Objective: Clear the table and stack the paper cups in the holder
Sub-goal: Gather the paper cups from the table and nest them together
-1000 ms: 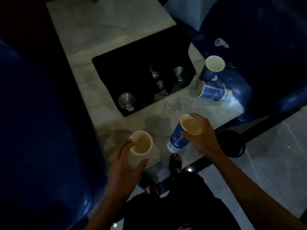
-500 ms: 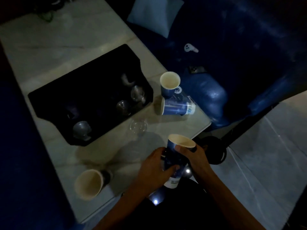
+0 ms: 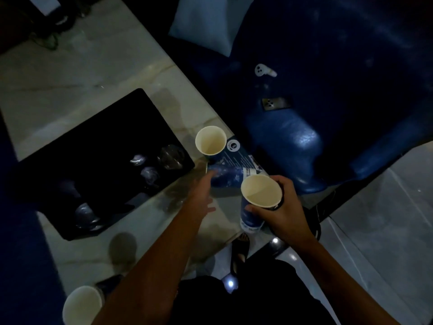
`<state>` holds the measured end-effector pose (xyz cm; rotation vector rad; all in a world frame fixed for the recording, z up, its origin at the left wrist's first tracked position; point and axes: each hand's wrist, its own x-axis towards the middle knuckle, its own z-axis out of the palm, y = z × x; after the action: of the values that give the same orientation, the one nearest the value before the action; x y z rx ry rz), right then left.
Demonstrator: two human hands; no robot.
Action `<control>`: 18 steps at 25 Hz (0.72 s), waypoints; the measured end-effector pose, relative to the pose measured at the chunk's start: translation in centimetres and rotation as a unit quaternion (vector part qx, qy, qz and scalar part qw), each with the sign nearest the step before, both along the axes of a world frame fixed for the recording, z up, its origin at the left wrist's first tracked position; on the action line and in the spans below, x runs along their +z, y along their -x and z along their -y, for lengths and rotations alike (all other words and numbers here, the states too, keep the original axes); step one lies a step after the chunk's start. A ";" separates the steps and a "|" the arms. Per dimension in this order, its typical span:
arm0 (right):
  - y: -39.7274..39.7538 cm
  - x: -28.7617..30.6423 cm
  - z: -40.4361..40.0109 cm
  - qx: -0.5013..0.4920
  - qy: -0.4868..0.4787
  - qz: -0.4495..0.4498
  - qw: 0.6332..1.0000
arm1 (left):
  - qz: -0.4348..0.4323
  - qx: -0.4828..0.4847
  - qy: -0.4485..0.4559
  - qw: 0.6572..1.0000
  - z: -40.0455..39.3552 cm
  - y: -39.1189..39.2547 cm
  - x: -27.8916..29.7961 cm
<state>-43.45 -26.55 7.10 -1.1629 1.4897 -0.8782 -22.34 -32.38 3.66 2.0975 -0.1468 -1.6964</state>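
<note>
On the tabletop, head view: a pale marble tabletop runs from upper left to lower centre in very dim light.
Right hand: right hand has its grip wrapped around a blue paper cup with a cream inside, mouth up, above the tabletop's near corner; whether more cups are nested in it cannot be told.
Left hand: left hand reaches forward, fingertips touching a blue paper cup lying on its side; whether its grip is spread or pressed together cannot be told, as the fingers blur into shadow.
Upright cup: a second blue paper cup standing upright sits just behind the lying one, near the tabletop's right edge.
Cut-off cup: a pale-rimmed paper cup is clipped by the bottom edge.
Black tray: a black rectangular tray holds several clear glasses, barely made out.
Seat: a blue padded seat carries a small white object, too small to identify.
</note>
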 end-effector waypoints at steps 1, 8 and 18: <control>0.0 0.0 0.3 0.002 0.002 -0.007 1.000 | -0.037 0.018 -0.003 0.999 0.3 0.6 -0.3; 0.3 -1.5 0.6 0.002 -0.017 -0.025 1.000 | -0.078 0.084 0.037 0.993 2.2 3.9 -3.2; 1.9 -2.4 1.0 -0.014 -0.036 -0.049 0.998 | 0.089 0.145 0.172 0.970 -0.5 3.8 -2.8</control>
<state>-45.32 -27.51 4.71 -1.1493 1.6074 -0.7894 -26.17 -31.87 0.88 1.8991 -0.1655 -1.2149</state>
